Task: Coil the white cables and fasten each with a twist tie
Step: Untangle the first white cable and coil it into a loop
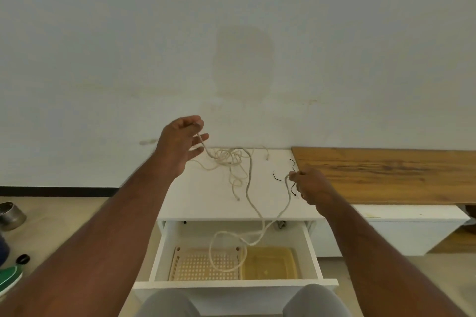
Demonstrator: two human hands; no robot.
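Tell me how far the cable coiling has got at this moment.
Nothing looks finished: no tied coil is visible. In hand: the left hand pinches one cable end, the right hand grips another stretch of white cable that sags into the open drawer. Left: the tangled cables on the white cabinet top need coiling, and the black twist ties are unused.

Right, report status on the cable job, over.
Left hand pinching white cable high. Right hand gripping the cable and black twist ties. Slack hangs into open drawer. Tangle still uncoiled on cabinet top.
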